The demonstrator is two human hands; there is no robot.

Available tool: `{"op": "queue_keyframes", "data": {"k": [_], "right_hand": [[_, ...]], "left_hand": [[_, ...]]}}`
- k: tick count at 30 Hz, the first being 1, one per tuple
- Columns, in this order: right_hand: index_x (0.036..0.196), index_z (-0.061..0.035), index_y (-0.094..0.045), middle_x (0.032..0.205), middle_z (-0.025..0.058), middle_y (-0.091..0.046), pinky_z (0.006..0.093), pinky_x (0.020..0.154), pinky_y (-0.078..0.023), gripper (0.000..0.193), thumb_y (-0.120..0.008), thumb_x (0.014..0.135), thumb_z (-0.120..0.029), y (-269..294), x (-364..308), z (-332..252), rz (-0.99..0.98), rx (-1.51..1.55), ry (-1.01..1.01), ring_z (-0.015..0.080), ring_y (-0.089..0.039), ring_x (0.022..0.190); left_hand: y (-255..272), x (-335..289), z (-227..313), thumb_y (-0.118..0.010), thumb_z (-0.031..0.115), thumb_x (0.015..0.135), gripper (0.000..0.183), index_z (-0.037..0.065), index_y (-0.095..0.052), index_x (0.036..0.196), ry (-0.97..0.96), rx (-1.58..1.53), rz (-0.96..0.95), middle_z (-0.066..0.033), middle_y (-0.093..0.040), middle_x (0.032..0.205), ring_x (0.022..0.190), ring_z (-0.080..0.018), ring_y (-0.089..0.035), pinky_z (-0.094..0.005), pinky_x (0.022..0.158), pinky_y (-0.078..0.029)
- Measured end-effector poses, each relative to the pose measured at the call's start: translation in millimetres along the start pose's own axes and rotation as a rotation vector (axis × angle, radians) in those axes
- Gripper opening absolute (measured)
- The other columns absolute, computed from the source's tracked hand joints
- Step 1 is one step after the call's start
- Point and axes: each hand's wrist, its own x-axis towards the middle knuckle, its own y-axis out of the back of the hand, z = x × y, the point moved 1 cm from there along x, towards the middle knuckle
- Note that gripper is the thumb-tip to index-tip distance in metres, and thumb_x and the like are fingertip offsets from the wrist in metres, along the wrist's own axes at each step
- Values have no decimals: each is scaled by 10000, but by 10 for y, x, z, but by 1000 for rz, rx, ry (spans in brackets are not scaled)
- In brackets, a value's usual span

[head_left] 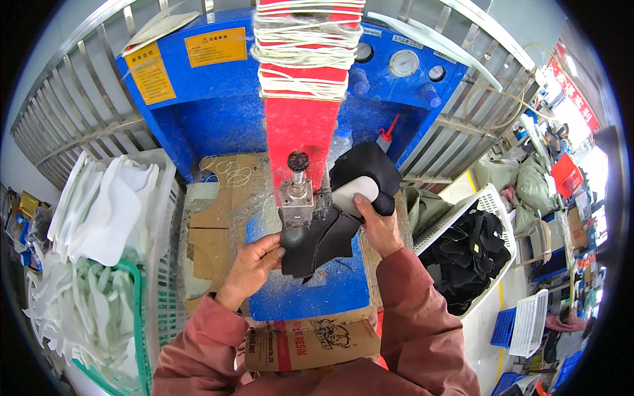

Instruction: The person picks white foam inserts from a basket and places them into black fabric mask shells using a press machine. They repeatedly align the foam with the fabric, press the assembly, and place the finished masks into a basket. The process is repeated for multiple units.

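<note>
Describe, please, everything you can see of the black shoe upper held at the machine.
The black upper is soft, matte, fabric-like material, folded around a white last whose pale side shows through its opening. It lies against the metal clamp of the blue machine, above the dusty blue table. The left hand grips its lower edge; the right hand presses its upper part.
</note>
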Motion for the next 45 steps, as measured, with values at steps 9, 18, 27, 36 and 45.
{"op": "queue_keyframes", "data": {"k": [9, 18, 27, 36, 45], "right_hand": [[1189, -3, -653, 1123, 33, -662, 316, 927, -468, 325, -681, 956, -228, 65, 8, -43, 11, -26, 0, 149, -591, 1042], [1230, 2, -630, 1164, 52, -655, 323, 948, -461, 383, -690, 950, -252, 50, 124, -42, 35, 26, -34, 159, -586, 1074], [1241, 9, -621, 1164, 66, -660, 322, 940, -469, 371, -672, 955, -223, 56, 301, 23, 6, 108, -5, 160, -593, 1068], [1193, 16, -651, 1113, 60, -679, 324, 915, -483, 365, -689, 949, -254, 49, 467, 34, 59, 41, 10, 161, -610, 1024], [1162, -20, -662, 1034, 14, -673, 279, 748, -490, 334, -695, 945, -271, 83, 524, -2, 94, -108, -83, 123, -609, 911]], "left_hand": [[-12, 104, 166, -543, 64, 1018, 207, -5, -609, 1201, -23, 82, -16, 12, -646, 984, 843, -55, -566, -254, 729, -505], [87, 302, 300, -524, 59, 1022, 167, -4, -604, 1154, -24, 147, -56, 8, -634, 945, 832, -63, -595, -263, 724, -535], [175, 494, 335, -479, 61, 1040, 236, 8, -598, 1237, 3, 218, -61, -16, -667, 1015, 865, -83, -636, -290, 765, -569], [179, 609, 452, -456, 69, 1049, 254, 18, -594, 1256, -9, 318, -57, -38, -683, 1059, 891, -127, -682, -324, 773, -594], [202, 702, 446, -485, 25, 1008, 211, 16, -625, 1166, -102, 470, -25, -18, -682, 981, 850, -107, -660, -303, 753, -578]]}}
